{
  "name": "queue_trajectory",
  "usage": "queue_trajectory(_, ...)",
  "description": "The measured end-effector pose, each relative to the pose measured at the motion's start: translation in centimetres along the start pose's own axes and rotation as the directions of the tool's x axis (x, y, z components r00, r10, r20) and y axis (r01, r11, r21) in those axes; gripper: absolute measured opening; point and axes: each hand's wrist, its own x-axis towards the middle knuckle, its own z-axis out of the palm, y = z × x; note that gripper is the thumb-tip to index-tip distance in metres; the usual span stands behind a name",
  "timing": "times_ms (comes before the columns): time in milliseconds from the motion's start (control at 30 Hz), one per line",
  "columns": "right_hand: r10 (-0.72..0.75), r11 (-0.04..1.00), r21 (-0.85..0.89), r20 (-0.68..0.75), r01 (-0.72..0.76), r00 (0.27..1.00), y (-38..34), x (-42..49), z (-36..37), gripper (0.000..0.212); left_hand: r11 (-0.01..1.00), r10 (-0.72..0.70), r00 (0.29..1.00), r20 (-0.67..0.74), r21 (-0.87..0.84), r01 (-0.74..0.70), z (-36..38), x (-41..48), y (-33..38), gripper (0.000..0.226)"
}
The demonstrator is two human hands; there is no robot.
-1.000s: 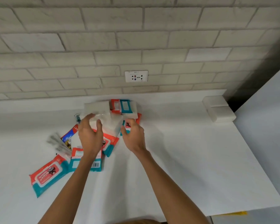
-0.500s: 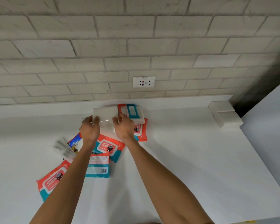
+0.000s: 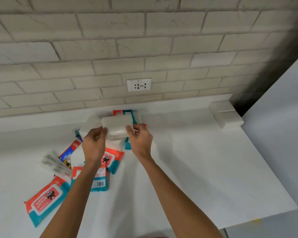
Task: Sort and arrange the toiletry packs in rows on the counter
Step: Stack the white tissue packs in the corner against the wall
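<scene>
Left hand (image 3: 94, 145) + right hand (image 3: 141, 139) pinch white plastic-wrapped tissue pack (image 3: 117, 124) at its ends, above the pile near the wall | we judge early: red-teal wipes packs (image 3: 46, 198) scattered on white counter (image 3: 196, 169), no rows yet

A white counter (image 3: 205, 160) runs along a brick-tiled wall. A heap of packs lies on its left part: an orange-and-teal wipes pack (image 3: 45, 200) nearest the front edge, a second pack with its barcode up (image 3: 97, 182), a third wipes pack (image 3: 113, 159), a toothpaste box (image 3: 68, 153) and a clear-wrapped pack (image 3: 54, 163). Two white blocks (image 3: 226, 115) sit in the far right corner.
</scene>
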Motion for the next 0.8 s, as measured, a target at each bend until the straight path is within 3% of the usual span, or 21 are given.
queue_trajectory(400, 0.028, 0.999, -0.019, -0.190, -0.032, 0.981, 3.2, 0.5, -17.9, 0.019, 0.985, 0.036, 0.982, 0.187, -0.170, -0.004, 13.1, -8.7, 3.4, 0.025)
queue_trajectory(800, -0.001, 0.988, -0.148, -0.233, -0.034, 0.972, 7.6, 6.6, -36.8, 0.021, 0.990, 0.030, 0.962, 0.271, -0.144, 0.010, 30.6, -17.3, 8.1, 0.017)
